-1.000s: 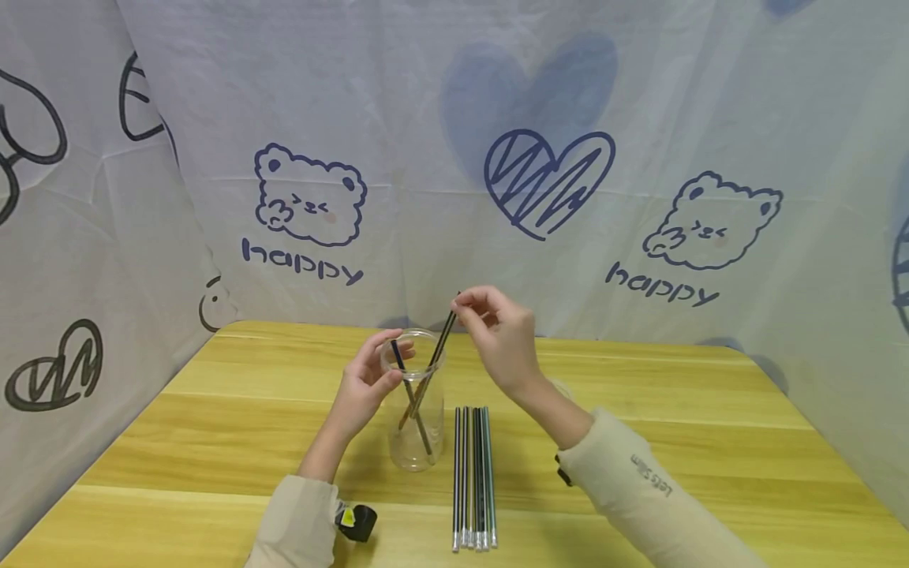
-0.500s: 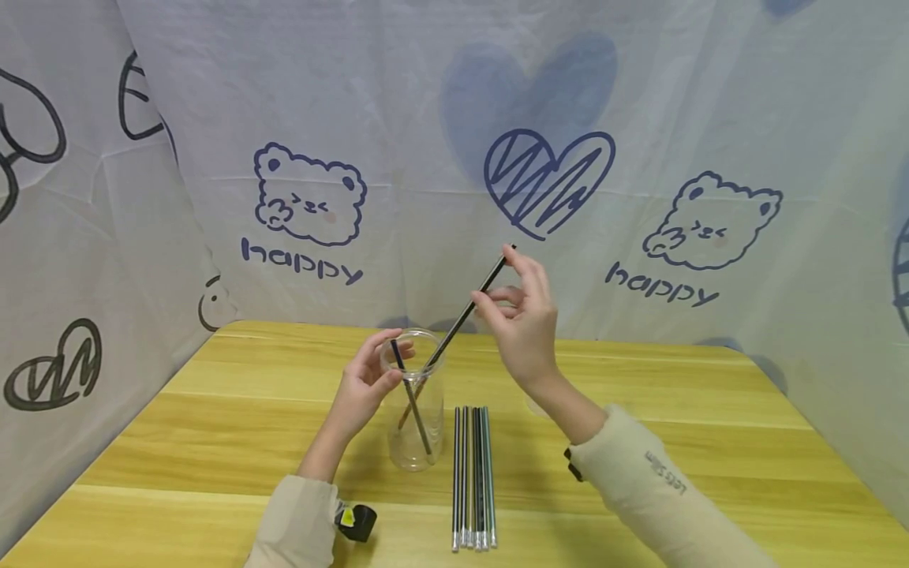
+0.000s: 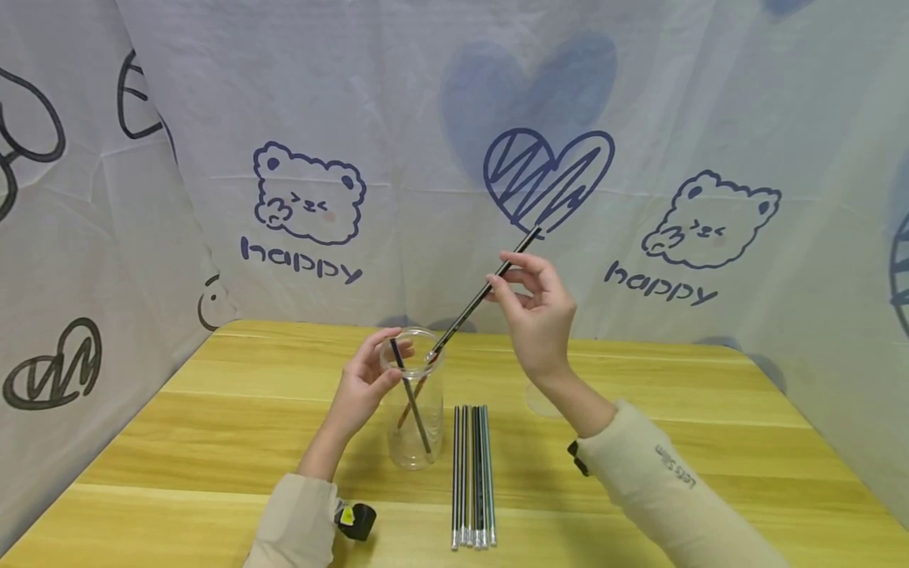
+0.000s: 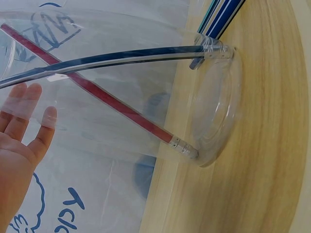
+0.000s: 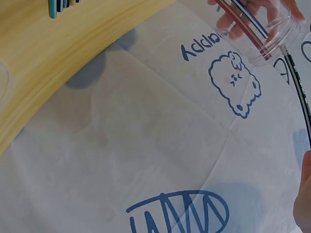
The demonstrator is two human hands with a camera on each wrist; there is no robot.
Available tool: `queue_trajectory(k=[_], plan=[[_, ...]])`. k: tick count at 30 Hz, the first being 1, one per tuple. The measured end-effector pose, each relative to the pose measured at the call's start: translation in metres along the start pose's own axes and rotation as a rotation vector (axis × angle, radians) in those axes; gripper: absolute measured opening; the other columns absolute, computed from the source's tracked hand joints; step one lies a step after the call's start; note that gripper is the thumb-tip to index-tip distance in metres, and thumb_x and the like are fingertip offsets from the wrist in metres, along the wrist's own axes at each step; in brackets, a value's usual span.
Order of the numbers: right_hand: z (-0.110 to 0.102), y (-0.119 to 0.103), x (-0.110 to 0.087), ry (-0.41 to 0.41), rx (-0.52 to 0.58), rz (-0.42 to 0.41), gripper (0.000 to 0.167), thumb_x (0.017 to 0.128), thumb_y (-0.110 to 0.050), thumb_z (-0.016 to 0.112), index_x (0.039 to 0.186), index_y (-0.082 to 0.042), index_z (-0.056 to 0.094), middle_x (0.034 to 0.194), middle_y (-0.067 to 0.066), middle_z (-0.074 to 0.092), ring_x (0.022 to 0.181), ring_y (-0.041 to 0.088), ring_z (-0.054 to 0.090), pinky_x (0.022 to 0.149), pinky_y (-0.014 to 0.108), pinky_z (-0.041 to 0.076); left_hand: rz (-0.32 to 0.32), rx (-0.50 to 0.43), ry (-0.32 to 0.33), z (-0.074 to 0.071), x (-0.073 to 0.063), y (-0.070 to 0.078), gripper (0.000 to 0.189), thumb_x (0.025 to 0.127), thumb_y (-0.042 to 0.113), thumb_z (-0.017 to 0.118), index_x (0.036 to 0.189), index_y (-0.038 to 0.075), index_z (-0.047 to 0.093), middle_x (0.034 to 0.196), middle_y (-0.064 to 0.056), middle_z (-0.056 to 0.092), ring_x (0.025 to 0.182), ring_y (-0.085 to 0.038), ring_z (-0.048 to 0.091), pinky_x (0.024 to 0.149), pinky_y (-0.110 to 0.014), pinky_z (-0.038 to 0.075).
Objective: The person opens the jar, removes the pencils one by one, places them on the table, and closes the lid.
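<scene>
My left hand (image 3: 365,386) grips a clear plastic jar (image 3: 415,454) near its rim, thumb in front and fingers behind. Inside lean a dark blue striped pencil (image 4: 126,57) and a red pencil (image 4: 114,104), crossing each other, the red one's eraser end at the jar's bottom. Up and to the right, my right hand (image 3: 536,319) pinches a black striped pencil (image 3: 465,313) between thumb and fingers. This pencil slants, its silver eraser end down at the jar's rim. Only a part of the right hand shows in the right wrist view.
Several pencils (image 3: 474,473) lie side by side on the wooden table (image 3: 639,489), right of the jar, silver ends toward me. A clear round lid (image 3: 541,402) lies beyond them, partly behind the right forearm. A printed white cloth (image 3: 426,260) hangs behind the table.
My right hand has moved up and to the right, drawing the black pencil upward until its eraser end is at the jar's rim. The left hand and jar have stayed in place.
</scene>
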State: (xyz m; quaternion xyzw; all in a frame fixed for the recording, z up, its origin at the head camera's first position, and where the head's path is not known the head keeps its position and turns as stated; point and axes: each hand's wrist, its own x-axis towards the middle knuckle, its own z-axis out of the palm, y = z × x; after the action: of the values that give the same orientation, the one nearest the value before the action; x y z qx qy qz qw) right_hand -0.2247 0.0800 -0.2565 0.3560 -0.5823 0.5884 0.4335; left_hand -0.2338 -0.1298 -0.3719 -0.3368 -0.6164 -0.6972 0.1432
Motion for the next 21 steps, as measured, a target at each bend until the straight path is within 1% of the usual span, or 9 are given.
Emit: queue_trajectory(k=[2, 4, 6, 8, 11, 14, 17, 21], plan=[[-0.001, 0.0, 0.0, 0.0, -0.003, 0.009, 0.026, 0.076, 0.018, 0.058, 0.1, 0.017, 0.05, 0.095, 0.026, 0.058, 0.073, 0.013, 0.061, 0.059, 0.029, 0.053, -0.001, 0.003, 0.002, 0.0, 0.0, 0.0, 0.052, 0.083, 0.032, 0.062, 0.127, 0.012, 0.044, 0.115, 0.002, 0.057, 0.105, -0.023, 0.053, 0.083, -0.03, 0.046], [-0.002, -0.001, 0.0, 0.007, 0.0, 0.032, 0.029, 0.076, 0.018, 0.058, 0.104, 0.016, 0.051, 0.091, 0.027, 0.059, 0.071, 0.013, 0.062, 0.059, 0.029, 0.053, -0.004, 0.005, 0.002, -0.001, 0.0, -0.001, 0.053, 0.083, 0.032, 0.062, 0.128, 0.01, 0.043, 0.116, 0.0, 0.057, 0.105, -0.022, 0.053, 0.083, -0.029, 0.046], [-0.003, -0.001, -0.001, 0.01, -0.016, 0.056, 0.036, 0.075, 0.017, 0.059, 0.11, 0.015, 0.049, 0.098, 0.026, 0.058, 0.07, 0.013, 0.063, 0.06, 0.028, 0.053, -0.006, 0.009, 0.004, -0.001, -0.001, -0.001, 0.054, 0.083, 0.032, 0.061, 0.128, 0.01, 0.043, 0.116, -0.003, 0.056, 0.106, -0.022, 0.053, 0.084, -0.03, 0.046], [-0.004, 0.0, -0.002, 0.012, -0.025, 0.084, 0.045, 0.075, 0.017, 0.059, 0.118, 0.013, 0.046, 0.109, 0.022, 0.054, 0.071, 0.012, 0.063, 0.061, 0.027, 0.052, -0.007, 0.013, 0.004, -0.001, -0.001, -0.002, 0.054, 0.083, 0.032, 0.061, 0.128, 0.01, 0.043, 0.117, -0.003, 0.056, 0.106, -0.023, 0.053, 0.084, -0.03, 0.046], [-0.006, 0.0, -0.003, 0.008, -0.03, 0.117, 0.055, 0.074, 0.018, 0.059, 0.126, 0.01, 0.04, 0.128, 0.016, 0.04, 0.074, 0.01, 0.062, 0.063, 0.025, 0.052, -0.005, 0.007, 0.003, -0.001, -0.001, -0.002, 0.052, 0.083, 0.032, 0.061, 0.128, 0.012, 0.044, 0.116, -0.001, 0.056, 0.106, -0.026, 0.052, 0.084, -0.03, 0.046], [-0.008, 0.001, -0.004, 0.008, -0.006, 0.153, 0.06, 0.075, 0.019, 0.058, 0.129, 0.01, 0.036, 0.132, 0.013, 0.036, 0.074, 0.011, 0.062, 0.063, 0.027, 0.052, -0.002, 0.001, -0.001, -0.001, -0.001, -0.003, 0.051, 0.083, 0.032, 0.061, 0.128, 0.014, 0.044, 0.116, 0.002, 0.057, 0.107, -0.027, 0.052, 0.084, -0.03, 0.046], [-0.011, 0.002, -0.005, 0.015, 0.01, 0.194, 0.057, 0.075, 0.019, 0.058, 0.127, 0.011, 0.036, 0.126, 0.015, 0.042, 0.073, 0.011, 0.062, 0.062, 0.028, 0.052, 0.003, -0.004, -0.003, -0.001, -0.001, -0.003, 0.051, 0.083, 0.032, 0.061, 0.128, 0.015, 0.044, 0.116, 0.002, 0.057, 0.107, -0.026, 0.052, 0.084, -0.03, 0.046], [-0.016, 0.003, -0.008, 0.012, 0.024, 0.261, 0.051, 0.075, 0.02, 0.058, 0.121, 0.011, 0.039, 0.112, 0.018, 0.05, 0.071, 0.011, 0.061, 0.061, 0.028, 0.053, 0.007, -0.008, -0.005, -0.001, -0.001, -0.003, 0.05, 0.083, 0.032, 0.061, 0.128, 0.016, 0.044, 0.116, 0.002, 0.057, 0.107, -0.025, 0.052, 0.084, -0.03, 0.046]])
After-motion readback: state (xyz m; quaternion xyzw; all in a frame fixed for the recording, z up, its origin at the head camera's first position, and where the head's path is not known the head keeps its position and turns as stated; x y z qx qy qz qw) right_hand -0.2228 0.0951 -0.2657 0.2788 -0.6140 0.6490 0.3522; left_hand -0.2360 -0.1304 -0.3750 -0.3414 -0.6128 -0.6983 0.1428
